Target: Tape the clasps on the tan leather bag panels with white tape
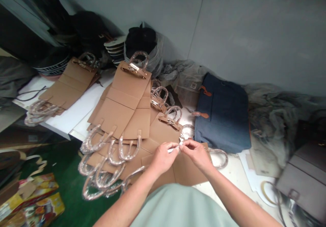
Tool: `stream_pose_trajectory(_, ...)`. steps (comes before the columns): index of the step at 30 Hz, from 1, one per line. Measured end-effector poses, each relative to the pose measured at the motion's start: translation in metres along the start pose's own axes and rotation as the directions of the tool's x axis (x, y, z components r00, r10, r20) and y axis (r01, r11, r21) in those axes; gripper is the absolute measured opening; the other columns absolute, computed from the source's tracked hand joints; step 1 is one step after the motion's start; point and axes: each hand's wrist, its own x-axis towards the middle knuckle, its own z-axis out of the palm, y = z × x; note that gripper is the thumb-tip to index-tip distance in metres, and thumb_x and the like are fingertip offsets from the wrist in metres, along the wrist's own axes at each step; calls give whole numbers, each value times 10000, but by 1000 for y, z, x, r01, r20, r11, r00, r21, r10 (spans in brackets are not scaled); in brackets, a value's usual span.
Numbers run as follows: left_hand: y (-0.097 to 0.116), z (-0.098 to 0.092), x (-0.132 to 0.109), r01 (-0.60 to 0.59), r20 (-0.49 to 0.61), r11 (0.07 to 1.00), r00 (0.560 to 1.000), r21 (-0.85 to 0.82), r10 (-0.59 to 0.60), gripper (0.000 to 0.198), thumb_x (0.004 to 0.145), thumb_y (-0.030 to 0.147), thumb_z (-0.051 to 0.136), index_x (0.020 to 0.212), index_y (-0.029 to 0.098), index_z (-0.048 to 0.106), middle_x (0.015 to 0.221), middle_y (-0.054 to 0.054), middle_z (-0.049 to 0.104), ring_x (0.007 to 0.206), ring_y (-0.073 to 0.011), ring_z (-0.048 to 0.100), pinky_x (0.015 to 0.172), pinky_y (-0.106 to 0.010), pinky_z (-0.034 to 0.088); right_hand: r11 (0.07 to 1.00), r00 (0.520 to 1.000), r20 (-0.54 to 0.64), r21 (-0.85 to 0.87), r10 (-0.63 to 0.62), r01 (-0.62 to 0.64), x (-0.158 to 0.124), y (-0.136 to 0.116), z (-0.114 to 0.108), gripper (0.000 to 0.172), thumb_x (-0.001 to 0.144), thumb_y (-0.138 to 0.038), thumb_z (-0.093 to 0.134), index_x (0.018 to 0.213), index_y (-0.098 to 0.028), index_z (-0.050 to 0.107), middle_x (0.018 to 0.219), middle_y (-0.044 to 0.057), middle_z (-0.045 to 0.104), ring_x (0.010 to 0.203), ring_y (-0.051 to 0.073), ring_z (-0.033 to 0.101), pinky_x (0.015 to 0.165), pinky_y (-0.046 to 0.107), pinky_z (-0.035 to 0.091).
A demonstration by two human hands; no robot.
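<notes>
Left hand [164, 158] and right hand [196, 153] both narrow, pinching a small white strip [173, 149] between them, above brown card bag panels [183, 166]. Film-wrapped handles [102, 179] hang over the edge of a white tabletop [73, 118]. Risk: strip is thin, so a loose pinch could lose it among the panels; a wrist catching the handles could drag the stack off.
</notes>
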Motion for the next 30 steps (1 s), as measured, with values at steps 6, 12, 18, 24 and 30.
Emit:
stream_pose_trajectory(6,6,-6,-2,-130,-58,964,987,231,147,205,948,274,522,882,229,711,910,-18,731,914,-194,651,834,-306,459,949,971,19,-205,-239,238,7,-3,-13,176,852,-352,693,946,-206,674,858,23,668,768,195,596,730,301,452)
stream_pose_trajectory(12,17,-14,-3,-257,58,772,960,582,275,161,933,244,529,823,236,647,902,-23,705,883,-208,604,727,-329,413,589,847,369,-609,-383,531,18,-24,-18,101,858,-167,661,890,-248,713,877,15,685,857,201,625,798,331,382)
stream_pose_trajectory(18,22,-21,0,-326,154,677,941,660,303,157,913,224,523,802,227,634,885,-42,675,882,-223,571,683,-343,384,474,836,470,-689,-283,548,29,-32,-11,92,776,-125,639,756,-213,654,782,9,682,769,185,607,813,326,375)
stream_pose_trajectory(24,4,-27,18,-163,73,972,986,166,153,141,836,204,566,723,210,650,851,-17,683,831,-183,604,749,-305,418,673,912,342,-621,-228,401,37,-21,-1,85,753,-160,594,684,-206,577,657,-24,588,639,150,510,639,285,332)
stream_pose_trajectory(30,-33,-44,49,124,-4,959,992,-254,-130,231,855,334,533,804,159,675,983,-90,732,607,-135,554,578,-275,413,1000,952,306,-2,4,-4,65,-7,7,160,824,-345,629,755,-202,614,698,-19,605,646,145,522,613,255,378)
